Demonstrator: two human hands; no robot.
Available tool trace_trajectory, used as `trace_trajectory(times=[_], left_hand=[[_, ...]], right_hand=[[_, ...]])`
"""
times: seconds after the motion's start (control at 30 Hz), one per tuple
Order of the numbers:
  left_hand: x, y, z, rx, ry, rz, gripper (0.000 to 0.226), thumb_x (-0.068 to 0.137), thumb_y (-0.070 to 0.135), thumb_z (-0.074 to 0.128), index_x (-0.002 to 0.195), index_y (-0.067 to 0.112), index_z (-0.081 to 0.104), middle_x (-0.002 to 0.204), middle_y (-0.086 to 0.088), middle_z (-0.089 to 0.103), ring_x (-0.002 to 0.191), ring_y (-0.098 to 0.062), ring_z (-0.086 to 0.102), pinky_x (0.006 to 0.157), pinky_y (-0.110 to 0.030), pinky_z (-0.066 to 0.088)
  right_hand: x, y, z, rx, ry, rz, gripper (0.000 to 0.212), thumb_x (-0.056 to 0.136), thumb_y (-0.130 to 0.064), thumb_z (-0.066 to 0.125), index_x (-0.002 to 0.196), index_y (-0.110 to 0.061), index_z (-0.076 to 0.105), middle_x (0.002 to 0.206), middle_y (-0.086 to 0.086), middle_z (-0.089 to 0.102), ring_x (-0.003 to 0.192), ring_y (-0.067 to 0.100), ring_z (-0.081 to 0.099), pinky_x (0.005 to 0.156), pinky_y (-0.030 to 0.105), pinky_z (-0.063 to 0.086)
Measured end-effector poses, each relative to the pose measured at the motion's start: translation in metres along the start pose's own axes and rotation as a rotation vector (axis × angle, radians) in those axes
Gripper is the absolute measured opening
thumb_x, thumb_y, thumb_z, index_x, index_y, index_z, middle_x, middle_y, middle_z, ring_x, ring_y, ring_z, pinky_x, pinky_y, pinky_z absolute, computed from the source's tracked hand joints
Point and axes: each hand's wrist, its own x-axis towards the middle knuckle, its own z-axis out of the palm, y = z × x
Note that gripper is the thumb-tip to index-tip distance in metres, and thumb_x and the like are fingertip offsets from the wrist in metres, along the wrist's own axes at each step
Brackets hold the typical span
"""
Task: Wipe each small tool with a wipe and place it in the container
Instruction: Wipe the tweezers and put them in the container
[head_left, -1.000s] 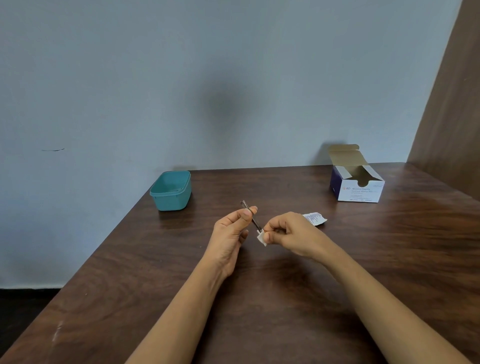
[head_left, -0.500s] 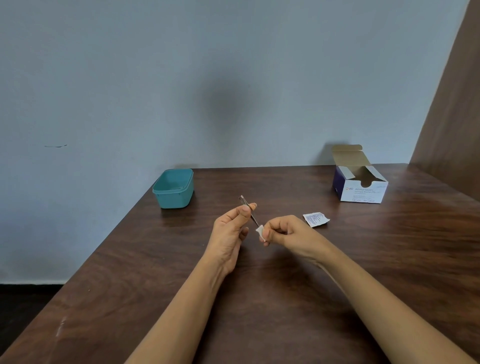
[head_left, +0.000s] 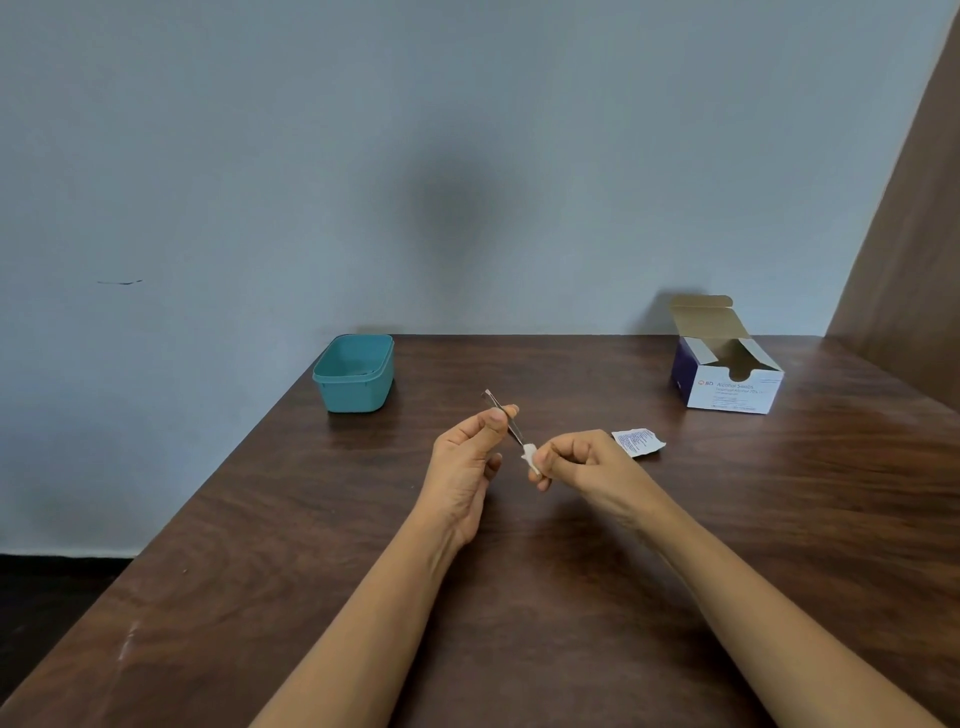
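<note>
Closest to the person, above the middle of the desk (head_left: 519, 613), the 2 hands meet in the air. The left hand (head_left: 467, 462) pinches a thin metal tool (head_left: 501, 418) between thumb and first finger, and the tool is tilted, with its upper end toward the far left. The right hand (head_left: 584, 462) has curled fingers and pinches a small white wipe (head_left: 529, 457) around the lower end of the tool.

The first risk is the grip. The tool is slim and smooth and only fingertips hold it, so a strong pull with the wipe could draw it out, and it would drop on the desk. The wipe could also slide off the tip and leave the upper part unwiped.

A little farther, a torn sachet (head_left: 638, 442) lies just beside the right hand. At the far left corner stands the teal container (head_left: 354, 374), well apart from the hands, so the tool could slip on the way there or strike the rim. An open box of swabs (head_left: 727, 376) stands at the far right.
</note>
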Motion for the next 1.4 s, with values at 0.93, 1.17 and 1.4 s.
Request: trace_trajectory(times=[0.93, 1.17, 1.4], left_hand=[[-0.004, -0.002, 0.007, 0.169, -0.144, 0.098, 0.008, 0.087, 0.013, 0.064, 0.087, 0.012, 0.072, 0.090, -0.010, 0.061, 0.061, 0.003, 0.056, 0.062, -0.010, 0.045], [-0.005, -0.001, 0.006, 0.216, -0.164, 0.087, 0.012, 0.085, 0.027, 0.067, 0.090, 0.020, 0.075, 0.087, -0.002, 0.065, 0.077, -0.004, 0.055, 0.080, -0.029, 0.035], [-0.006, 0.001, 0.002, 0.032, -0.108, 0.082, 0.020, 0.072, 0.030, 0.070, 0.088, 0.019, 0.075, 0.082, 0.005, 0.069, 0.079, -0.009, 0.055, 0.086, -0.036, 0.038]], right_hand=[[0.001, -0.004, 0.013, 0.479, 0.140, 0.246, 0.015, 0.084, -0.019, 0.066, 0.075, -0.011, 0.074, 0.073, 0.003, 0.070, 0.053, 0.003, 0.038, 0.052, 0.017, 0.030], [0.004, -0.003, 0.013, 0.614, 0.148, 0.349, 0.013, 0.084, -0.020, 0.064, 0.076, -0.013, 0.073, 0.073, -0.002, 0.063, 0.049, 0.001, 0.039, 0.053, 0.019, 0.027], [0.003, -0.002, 0.014, 0.468, 0.082, 0.310, 0.011, 0.086, -0.016, 0.066, 0.086, -0.010, 0.074, 0.082, 0.004, 0.065, 0.056, 0.003, 0.039, 0.052, 0.017, 0.028]])
